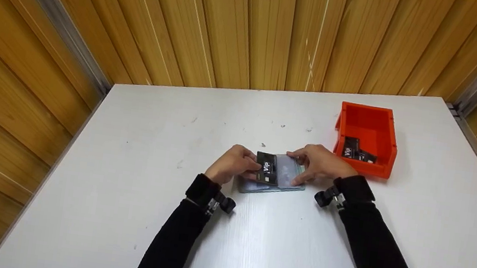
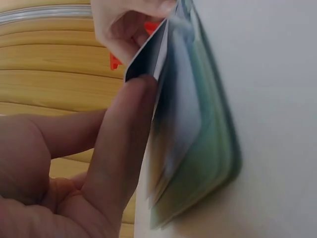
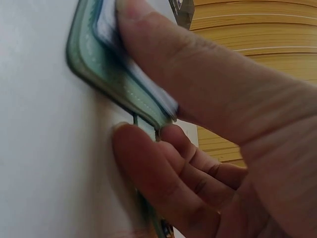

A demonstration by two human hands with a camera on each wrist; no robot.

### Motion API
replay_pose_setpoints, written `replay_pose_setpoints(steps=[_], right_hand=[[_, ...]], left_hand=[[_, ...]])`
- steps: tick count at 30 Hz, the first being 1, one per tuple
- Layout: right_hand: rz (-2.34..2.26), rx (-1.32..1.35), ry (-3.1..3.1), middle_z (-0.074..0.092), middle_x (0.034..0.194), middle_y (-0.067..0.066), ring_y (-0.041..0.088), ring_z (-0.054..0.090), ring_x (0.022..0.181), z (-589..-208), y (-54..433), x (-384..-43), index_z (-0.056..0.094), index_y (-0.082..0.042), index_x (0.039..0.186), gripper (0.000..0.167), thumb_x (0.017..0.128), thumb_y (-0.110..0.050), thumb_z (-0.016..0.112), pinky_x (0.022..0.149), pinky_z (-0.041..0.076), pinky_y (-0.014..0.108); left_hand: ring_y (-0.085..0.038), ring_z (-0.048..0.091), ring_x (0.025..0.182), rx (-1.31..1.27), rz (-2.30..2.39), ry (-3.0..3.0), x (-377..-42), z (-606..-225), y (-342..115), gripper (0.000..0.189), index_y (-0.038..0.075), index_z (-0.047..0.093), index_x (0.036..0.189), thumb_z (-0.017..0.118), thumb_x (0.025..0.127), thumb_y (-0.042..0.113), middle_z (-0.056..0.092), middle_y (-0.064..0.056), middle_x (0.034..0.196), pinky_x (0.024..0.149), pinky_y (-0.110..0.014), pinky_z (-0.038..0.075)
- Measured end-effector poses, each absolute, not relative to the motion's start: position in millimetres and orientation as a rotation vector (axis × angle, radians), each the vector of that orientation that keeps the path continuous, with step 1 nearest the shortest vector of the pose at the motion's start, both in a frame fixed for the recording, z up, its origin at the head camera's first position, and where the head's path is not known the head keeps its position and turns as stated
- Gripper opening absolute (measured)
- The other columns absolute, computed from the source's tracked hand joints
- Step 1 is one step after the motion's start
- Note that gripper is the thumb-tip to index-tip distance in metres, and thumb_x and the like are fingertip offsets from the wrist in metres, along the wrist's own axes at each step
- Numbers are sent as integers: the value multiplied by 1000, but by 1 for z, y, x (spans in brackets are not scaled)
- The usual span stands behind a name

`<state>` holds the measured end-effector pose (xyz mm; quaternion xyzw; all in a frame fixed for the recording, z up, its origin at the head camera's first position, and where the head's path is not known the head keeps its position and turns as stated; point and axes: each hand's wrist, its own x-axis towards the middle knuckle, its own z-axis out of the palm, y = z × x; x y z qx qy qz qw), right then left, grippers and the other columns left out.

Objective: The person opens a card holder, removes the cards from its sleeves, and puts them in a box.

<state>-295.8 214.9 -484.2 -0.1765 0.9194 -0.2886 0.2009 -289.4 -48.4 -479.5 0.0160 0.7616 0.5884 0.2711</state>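
In the head view a green card holder (image 1: 270, 190) with clear plastic sleeves (image 1: 287, 170) lies spread on the white table. My left hand (image 1: 233, 164) pinches a black card (image 1: 267, 168) marked "Vip" between thumb and fingers, over the sleeves. The left wrist view shows that card (image 2: 147, 58) edge-on, against the blurred sleeves and the green cover (image 2: 218, 144). At the holder's right side, my right hand (image 1: 321, 164) grips the sleeves. Seen from the right wrist, its thumb presses the sleeves (image 3: 106, 27) and its fingers are curled by the green cover's edge (image 3: 81, 54).
A red-orange bin (image 1: 365, 169) stands to the right, beyond my right hand, with black cards (image 1: 351, 147) inside. Wood-patterned walls (image 1: 243, 28) border the white table (image 1: 124, 160) at the back and sides. Small dark marks dot the tabletop.
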Motion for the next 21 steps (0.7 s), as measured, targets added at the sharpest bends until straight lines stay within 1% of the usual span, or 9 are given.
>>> replay_pose_setpoints(steps=[2,5,8,13,16,21], right_hand=[[-811,-495,2566,64,117,12,27,53,101,-484,215,-296,57,-10,147,84,75,-31,95,80,49,31],[-817,-488,2564,64,119,12,27,53,101,-485,215,-296,58,-11,147,84,74,-31,95,78,47,30],[-825,-480,2565,65,119,12,27,53,103,-485,215,-296,59,-11,147,84,73,-30,95,79,48,30],[-830,-480,2554,65,119,12,27,54,103,-484,215,-296,58,-11,147,85,73,-30,96,79,50,31],[-834,-478,2549,66,120,13,28,54,104,-484,216,-296,58,-11,147,85,73,-30,95,83,52,34],[-844,-481,2548,67,124,12,27,56,108,-485,216,-296,59,-10,146,85,73,-30,96,97,54,41]], left_hand=[[-14,70,68,45,1553,2070,-291,-478,-52,11,-12,66,104,65,93,-9,68,-10,86,64,-23,61],[-14,70,68,46,1531,2084,-292,-475,-58,13,-12,66,106,65,94,-9,69,-11,87,66,-24,62],[-14,70,69,54,1553,2084,-293,-469,-62,13,-12,66,106,65,94,-9,70,-12,88,67,-24,62],[-12,68,70,75,1647,2072,-291,-452,-68,11,-9,65,106,65,95,-7,69,-8,87,66,-22,61],[-13,68,73,97,1705,2065,-289,-440,-71,12,-9,64,108,65,96,-7,68,-8,88,68,-23,61],[-14,70,80,135,1755,2074,-285,-427,-71,19,-11,63,115,65,96,-6,71,-11,93,74,-26,63]])
